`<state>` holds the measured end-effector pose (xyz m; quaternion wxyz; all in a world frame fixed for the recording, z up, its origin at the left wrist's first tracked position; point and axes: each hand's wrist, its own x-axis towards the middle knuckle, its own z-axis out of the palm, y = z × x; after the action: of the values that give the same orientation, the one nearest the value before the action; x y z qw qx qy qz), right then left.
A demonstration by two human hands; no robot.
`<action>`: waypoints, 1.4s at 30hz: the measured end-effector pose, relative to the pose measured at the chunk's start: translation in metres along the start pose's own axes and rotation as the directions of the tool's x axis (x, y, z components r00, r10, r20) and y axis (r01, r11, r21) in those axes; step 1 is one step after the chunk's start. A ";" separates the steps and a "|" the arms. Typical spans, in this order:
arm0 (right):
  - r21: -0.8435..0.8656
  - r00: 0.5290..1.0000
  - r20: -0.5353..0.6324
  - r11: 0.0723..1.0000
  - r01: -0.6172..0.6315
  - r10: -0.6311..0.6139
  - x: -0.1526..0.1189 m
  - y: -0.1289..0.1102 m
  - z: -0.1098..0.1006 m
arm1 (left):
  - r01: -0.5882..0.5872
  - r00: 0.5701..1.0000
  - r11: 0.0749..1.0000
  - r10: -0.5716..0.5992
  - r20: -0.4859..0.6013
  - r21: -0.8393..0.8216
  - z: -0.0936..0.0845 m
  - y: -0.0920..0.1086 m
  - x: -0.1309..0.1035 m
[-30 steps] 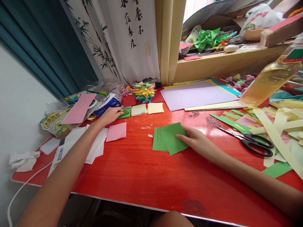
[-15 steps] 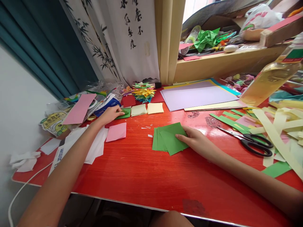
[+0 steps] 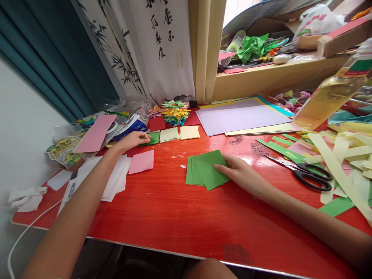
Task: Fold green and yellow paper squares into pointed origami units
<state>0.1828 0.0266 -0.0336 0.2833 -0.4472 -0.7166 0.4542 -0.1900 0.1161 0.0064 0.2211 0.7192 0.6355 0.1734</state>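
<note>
The left hand (image 3: pixel 132 139) reaches to the far left of the red worktop (image 3: pixel 174 217), its fingertips pinching a small green paper piece (image 3: pixel 152 138) that lies flat beside two pale yellow squares (image 3: pixel 179 133) and a dark red square (image 3: pixel 157 123). The right hand (image 3: pixel 242 174) rests flat near the middle of the worktop, fingers loose and spread, their tips pressing the right edge of a fanned stack of green paper squares (image 3: pixel 205 170); it grips nothing. A pink square (image 3: pixel 142 161) lies between the two hands, close to the left forearm. Behind the left hand sits a blue packet (image 3: pixel 130 128) with white lettering too small to read, and farther left a yellow-green sticker (image 3: pixel 62 149) whose characters are blurred. A white hanging (image 3: pixel 162 42) at the back carries a column of black brush-written Chinese characters and painted bamboo. A heap of small folded coloured papers (image 3: pixel 175 112) stands before it, next to large lilac sheets (image 3: pixel 242 118). Black-handled scissors (image 3: pixel 308 176) lie to the right among yellow and green strips (image 3: pixel 340 155), and a bottle of yellow liquid (image 3: pixel 328 99) with a red and green label, unreadable, leans in at the right edge.
</note>
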 end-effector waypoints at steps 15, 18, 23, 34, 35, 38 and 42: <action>0.080 0.999 -0.024 0.996 -0.046 0.048 0.002 0.000 0.001 | 0.062 0.603 0.923 0.268 -0.751 0.379 -0.004 0.061 -0.008; 0.195 0.992 -0.035 0.975 -0.109 0.118 0.000 -0.004 0.000 | -0.039 0.457 0.709 0.640 -0.618 0.704 0.027 0.116 -0.036; 0.556 0.936 0.098 0.762 -0.333 0.337 -0.005 -0.016 -0.004 | -0.421 0.205 0.042 0.978 0.050 0.906 0.114 0.181 -0.087; 0.580 0.901 0.128 0.706 -0.407 0.415 -0.006 -0.021 -0.002 | -0.731 0.457 0.325 0.886 0.077 0.600 0.123 0.177 -0.070; 0.579 0.897 0.128 0.702 -0.414 0.424 -0.006 -0.021 -0.002 | -0.709 0.550 0.406 0.830 0.092 0.577 0.110 0.167 -0.059; 0.558 0.866 0.072 0.699 -0.446 0.495 -0.006 -0.022 -0.002 | -0.425 0.838 0.704 0.543 -0.046 0.569 0.073 0.124 -0.023; 0.531 0.858 0.060 0.711 -0.461 0.511 -0.007 -0.022 -0.001 | -0.326 0.903 0.781 0.424 -0.070 0.533 0.049 0.068 0.011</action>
<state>0.1782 0.0170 -0.0127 0.2979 -0.5445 -0.4068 0.6703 -0.1058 0.1155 0.0016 -0.0763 0.8443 0.5196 0.1064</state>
